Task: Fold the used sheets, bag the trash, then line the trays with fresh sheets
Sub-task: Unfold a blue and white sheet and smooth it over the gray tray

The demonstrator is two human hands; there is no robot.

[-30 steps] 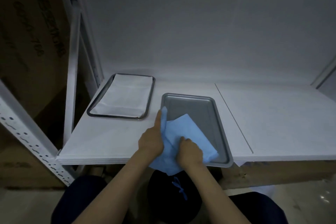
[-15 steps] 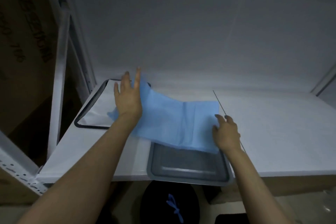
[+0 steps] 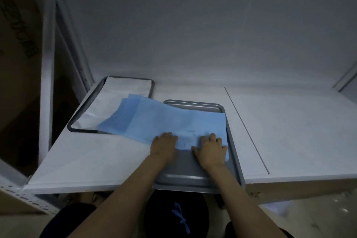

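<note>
Though the carton (image 3: pixel 17 48) print is unreadable, left hand (image 3: pixel 164 144) and right hand (image 3: pixel 211 149) press flat-fingered on one blue sheet (image 3: pixel 164 121) spanning two trays: grey tray (image 3: pixel 193 180), white-lined tray (image 3: pixel 74 124).

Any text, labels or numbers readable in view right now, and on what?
On the cardboard box: dark printed lettering, too blurred to read.
On the blue sheet, metal tray and shelf: no text.
</note>
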